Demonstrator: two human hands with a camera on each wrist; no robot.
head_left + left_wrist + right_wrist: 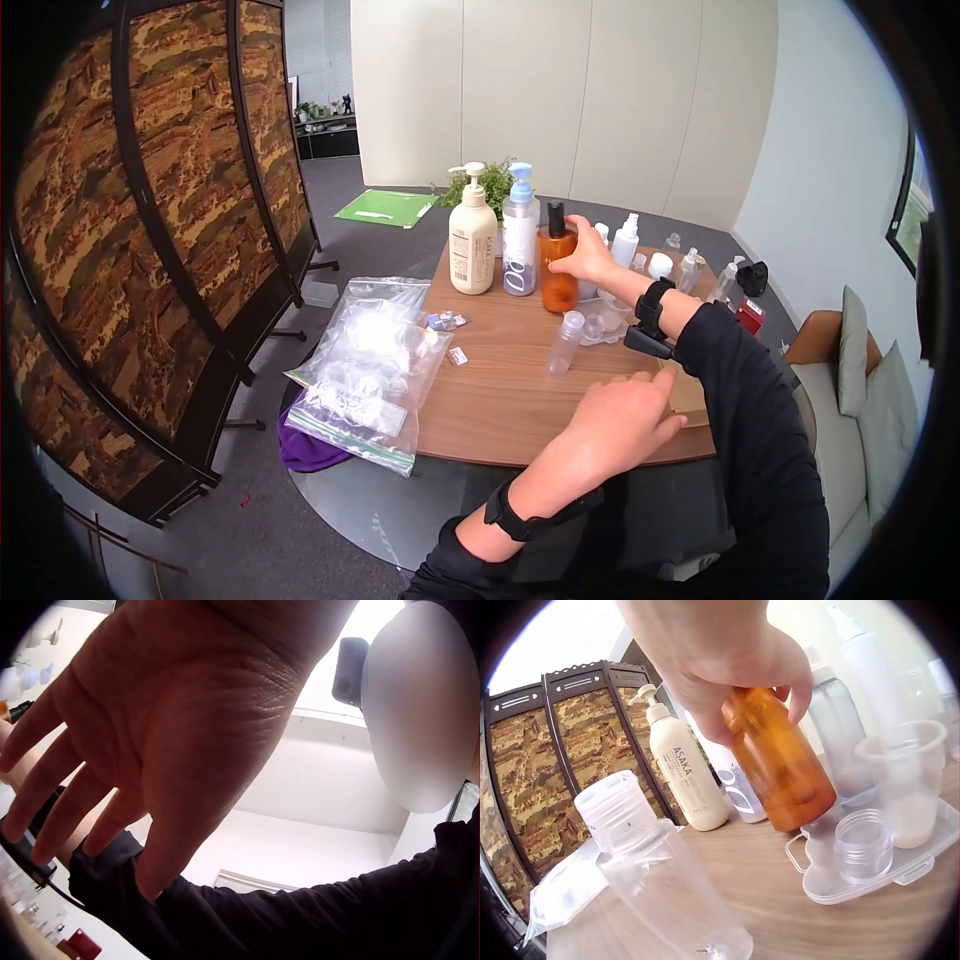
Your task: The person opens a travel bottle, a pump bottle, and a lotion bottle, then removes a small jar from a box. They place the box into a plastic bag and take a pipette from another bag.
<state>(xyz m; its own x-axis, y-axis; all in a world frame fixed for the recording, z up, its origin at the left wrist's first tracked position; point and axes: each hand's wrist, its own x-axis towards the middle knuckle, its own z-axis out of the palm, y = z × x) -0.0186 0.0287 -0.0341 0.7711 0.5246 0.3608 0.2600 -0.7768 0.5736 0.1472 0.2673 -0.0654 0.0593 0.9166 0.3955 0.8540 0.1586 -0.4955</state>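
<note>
My right hand point(590, 255) grips the upper part of an amber bottle point(558, 285) with a black top, thumb on one side and fingers on the other. In the right wrist view the amber bottle point(784, 776) leans, its base close over the wooden table, a little liquid low inside. My left hand point(620, 420) hovers over the near side of the table, palm down, fingers spread, holding nothing. Between the hands stands a small see-through bottle point(566, 345) with a translucent cap. Left of the amber bottle are a cream pump bottle point(472, 250) and a blue-topped pump bottle point(520, 245).
A translucent tray point(829, 889) bears a small open jar point(864, 847) and a plastic cup point(911, 780). Several small bottles stand farther right, near a red box point(750, 316). Plastic zip bags point(375, 360) lie over the table's left edge. A cardboard piece point(688, 395) lies at the near right.
</note>
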